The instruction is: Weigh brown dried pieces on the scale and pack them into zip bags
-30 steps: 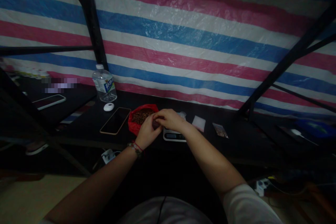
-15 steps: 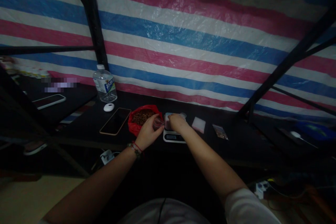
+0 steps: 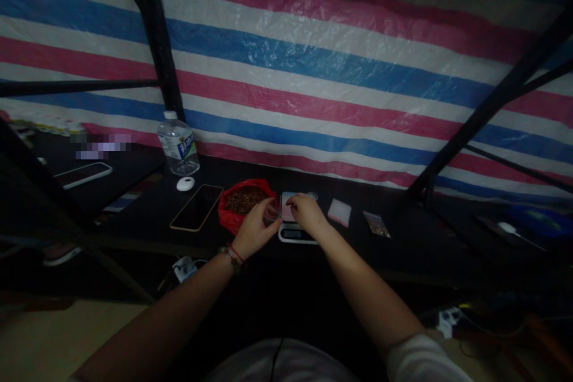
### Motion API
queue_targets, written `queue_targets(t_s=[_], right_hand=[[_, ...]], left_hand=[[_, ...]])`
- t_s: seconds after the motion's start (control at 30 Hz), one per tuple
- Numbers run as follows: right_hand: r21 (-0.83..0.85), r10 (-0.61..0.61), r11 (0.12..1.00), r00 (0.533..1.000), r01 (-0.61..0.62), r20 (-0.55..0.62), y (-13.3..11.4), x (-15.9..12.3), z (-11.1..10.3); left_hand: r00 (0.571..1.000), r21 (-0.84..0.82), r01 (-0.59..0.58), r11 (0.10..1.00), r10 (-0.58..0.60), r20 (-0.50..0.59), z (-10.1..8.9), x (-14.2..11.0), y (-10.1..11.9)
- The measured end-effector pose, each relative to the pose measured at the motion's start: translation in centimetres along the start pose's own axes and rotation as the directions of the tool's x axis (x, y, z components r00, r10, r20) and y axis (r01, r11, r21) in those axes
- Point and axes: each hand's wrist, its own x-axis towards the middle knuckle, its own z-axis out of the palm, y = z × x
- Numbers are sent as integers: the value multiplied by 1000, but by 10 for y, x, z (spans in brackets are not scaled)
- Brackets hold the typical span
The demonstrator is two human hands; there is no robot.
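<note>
A red plastic bag (image 3: 229,215) full of brown seeds lies open on the dark table (image 3: 147,221). Just right of it stands a small digital scale (image 3: 293,231) with a pale tray on top. My left hand (image 3: 253,231) is closed on a small clear plastic bag (image 3: 271,210), held at the scale's left edge. My right hand (image 3: 304,213) rests over the scale's tray, fingers pinched together at the mouth of the clear bag; what they hold is too small to make out.
A phone (image 3: 196,207), a white round object (image 3: 185,183) and a water bottle (image 3: 178,144) stand to the left. Another phone (image 3: 83,174) lies farther left. Two small sachets (image 3: 339,212) (image 3: 376,224) lie right of the scale. Black frame posts cross a striped tarp behind.
Both hands moved right from over the red bag to the scale. The clear small bag came into view in my left hand, and the scale's tray was uncovered.
</note>
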Motion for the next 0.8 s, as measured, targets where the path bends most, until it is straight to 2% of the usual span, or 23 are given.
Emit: queue_targets(t_s=[0.1,0.17,0.3,0.5,0.63,0.8], right_hand=[[284,-36,954,974,100,-222,-7,-17,-6],[399,-46,904,964,152,-262,-15,-29,-8],[454,-116,868,971,201,-208,-27,-50,-9],[417,-163,876,962,242,-217,-28,-70,-26],[400,-215,882,968,251,-133,-31,-79,-34],[342,-275,900,961,271,-40,-32,-84,-29]], left_hand=[[999,-10,-13,1000,14,50,2,-3,9],[996,-28,-42,999,44,82,4,-6,18],[984,-96,-86,992,99,146,8,-13,34],[987,-105,-20,994,36,158,11,-18,38],[984,-99,-38,994,54,169,11,-19,41],[970,-104,-50,993,73,233,13,-23,49]])
